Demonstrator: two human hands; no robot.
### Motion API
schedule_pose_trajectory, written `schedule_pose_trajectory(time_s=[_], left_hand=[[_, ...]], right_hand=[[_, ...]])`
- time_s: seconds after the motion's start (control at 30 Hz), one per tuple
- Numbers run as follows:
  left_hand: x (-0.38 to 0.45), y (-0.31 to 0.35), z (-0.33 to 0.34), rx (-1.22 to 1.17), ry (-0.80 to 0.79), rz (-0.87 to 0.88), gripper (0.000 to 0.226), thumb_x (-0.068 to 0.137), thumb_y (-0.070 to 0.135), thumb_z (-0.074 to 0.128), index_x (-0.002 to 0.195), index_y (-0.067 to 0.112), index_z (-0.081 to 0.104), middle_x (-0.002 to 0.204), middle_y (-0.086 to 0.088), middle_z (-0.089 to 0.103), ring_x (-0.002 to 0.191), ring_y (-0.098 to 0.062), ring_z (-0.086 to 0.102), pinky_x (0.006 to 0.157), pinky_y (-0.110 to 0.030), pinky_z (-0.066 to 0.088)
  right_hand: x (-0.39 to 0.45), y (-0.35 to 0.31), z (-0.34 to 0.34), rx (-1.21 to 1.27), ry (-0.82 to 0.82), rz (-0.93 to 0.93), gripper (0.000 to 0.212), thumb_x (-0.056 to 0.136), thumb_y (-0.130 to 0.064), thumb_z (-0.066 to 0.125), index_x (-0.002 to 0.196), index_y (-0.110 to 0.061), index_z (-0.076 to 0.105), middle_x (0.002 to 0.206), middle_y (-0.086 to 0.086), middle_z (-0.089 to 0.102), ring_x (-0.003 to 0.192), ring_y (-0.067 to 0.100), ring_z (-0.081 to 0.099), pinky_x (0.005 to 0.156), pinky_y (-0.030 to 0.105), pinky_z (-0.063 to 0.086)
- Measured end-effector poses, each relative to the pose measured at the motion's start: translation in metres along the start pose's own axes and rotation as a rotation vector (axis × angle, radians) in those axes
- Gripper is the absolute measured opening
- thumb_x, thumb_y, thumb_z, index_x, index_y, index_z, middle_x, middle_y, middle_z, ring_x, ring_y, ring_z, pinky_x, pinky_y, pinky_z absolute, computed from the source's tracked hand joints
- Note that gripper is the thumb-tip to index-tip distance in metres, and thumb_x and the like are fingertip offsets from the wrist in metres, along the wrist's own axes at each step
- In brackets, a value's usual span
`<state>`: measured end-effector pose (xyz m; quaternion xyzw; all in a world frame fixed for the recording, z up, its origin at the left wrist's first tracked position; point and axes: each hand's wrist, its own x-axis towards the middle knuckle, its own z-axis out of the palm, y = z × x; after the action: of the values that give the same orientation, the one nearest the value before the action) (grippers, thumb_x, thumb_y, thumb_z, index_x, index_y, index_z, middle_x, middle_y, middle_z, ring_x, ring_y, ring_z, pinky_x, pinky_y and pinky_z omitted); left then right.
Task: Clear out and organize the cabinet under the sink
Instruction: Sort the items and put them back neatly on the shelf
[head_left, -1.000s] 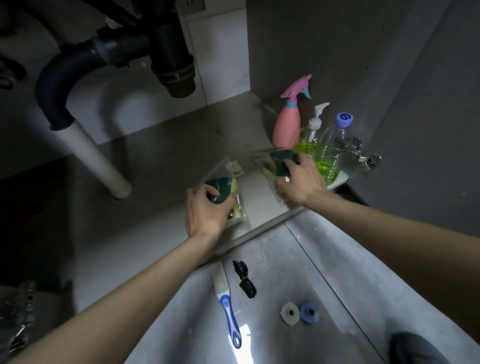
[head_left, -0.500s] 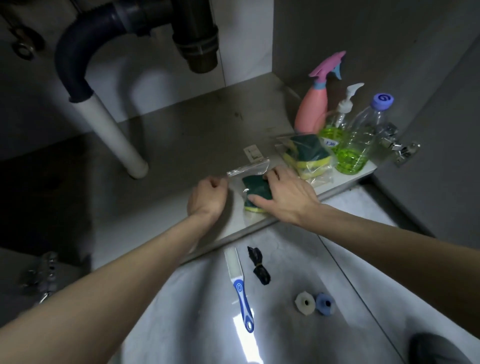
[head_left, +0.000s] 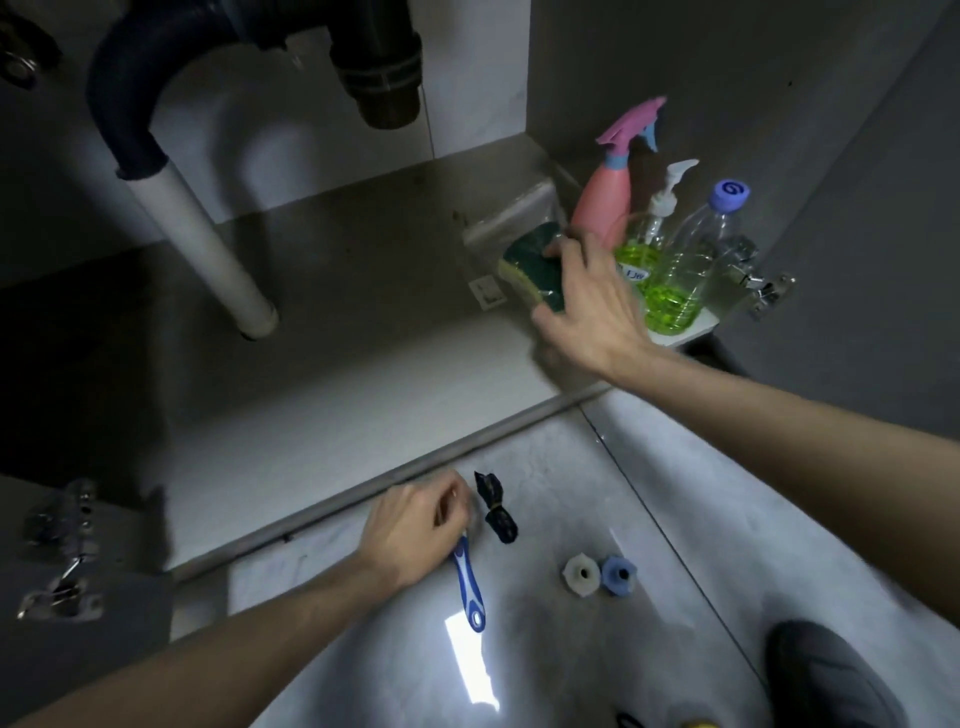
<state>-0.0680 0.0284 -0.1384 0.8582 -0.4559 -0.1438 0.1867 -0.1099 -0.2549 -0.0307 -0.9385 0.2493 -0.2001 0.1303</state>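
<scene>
My right hand (head_left: 592, 306) grips a green and yellow sponge in a clear bag (head_left: 530, 262) on the cabinet floor (head_left: 363, 332), right beside the bottles. At the cabinet's right side stand a pink spray bottle (head_left: 605, 200), a pump bottle of green liquid (head_left: 647, 241) and a clear bottle with a purple cap (head_left: 693, 265). On the tiled floor in front, my left hand (head_left: 415, 525) curls over the head end of a blue and white brush (head_left: 470, 587); its handle sticks out toward me.
A black bundle (head_left: 496, 512), a white fitting (head_left: 582, 574) and a blue fitting (head_left: 618, 574) lie on the tiles. A white drain pipe (head_left: 208, 249) and dark trap (head_left: 384, 67) fill the cabinet's left and top. Door hinges (head_left: 763, 291) flank the opening.
My right hand carried the second bagged sponge from the cabinet's front edge back to the bottles. My left hand left the cabinet and came down onto the brush on the tiles.
</scene>
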Motion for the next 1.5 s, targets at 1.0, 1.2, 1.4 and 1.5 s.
schedule_pose_trajectory(time_s=[1.0,1.2,1.4,1.5], left_hand=[[-0.018,-0.017,0.059,-0.090,-0.280,-0.728,0.047,0.071,0.069,0.071,0.074,0.023,0.064,0.077,0.005,0.067,0.074,-0.017,0.064,0.061,-0.027,0.046],[-0.014,-0.013,0.059,-0.269,-0.257,-0.814,0.033,0.070,0.047,0.080,0.071,0.018,0.065,0.076,-0.001,0.070,0.071,-0.019,0.066,0.059,-0.026,0.049],[-0.016,0.007,0.041,-0.709,-0.203,-0.692,0.031,0.081,0.017,0.081,0.069,0.011,0.054,0.064,-0.011,0.069,0.051,-0.025,0.066,0.053,-0.039,0.058],[-0.015,0.028,0.022,-0.818,-0.190,-0.517,0.030,0.085,0.011,0.078,0.067,0.013,0.053,0.053,0.001,0.057,0.046,-0.012,0.056,0.048,-0.026,0.049]], right_hand=[[-0.151,-0.010,0.126,0.057,-0.770,0.188,0.043,0.089,-0.059,0.059,0.102,-0.018,0.058,0.088,0.001,0.064,0.074,0.017,0.059,0.061,0.029,0.044],[-0.158,-0.015,0.137,0.053,-0.764,0.201,0.040,0.086,-0.056,0.064,0.102,-0.019,0.058,0.090,0.000,0.063,0.077,0.017,0.059,0.063,0.028,0.043],[-0.159,0.005,0.127,0.126,-0.745,0.289,0.015,0.087,-0.032,0.067,0.084,-0.027,0.053,0.076,-0.006,0.060,0.065,0.008,0.056,0.052,0.022,0.038],[-0.153,0.033,0.102,0.126,-0.744,0.318,0.018,0.082,-0.033,0.069,0.083,-0.029,0.052,0.080,-0.006,0.061,0.071,0.011,0.057,0.055,0.025,0.043]])
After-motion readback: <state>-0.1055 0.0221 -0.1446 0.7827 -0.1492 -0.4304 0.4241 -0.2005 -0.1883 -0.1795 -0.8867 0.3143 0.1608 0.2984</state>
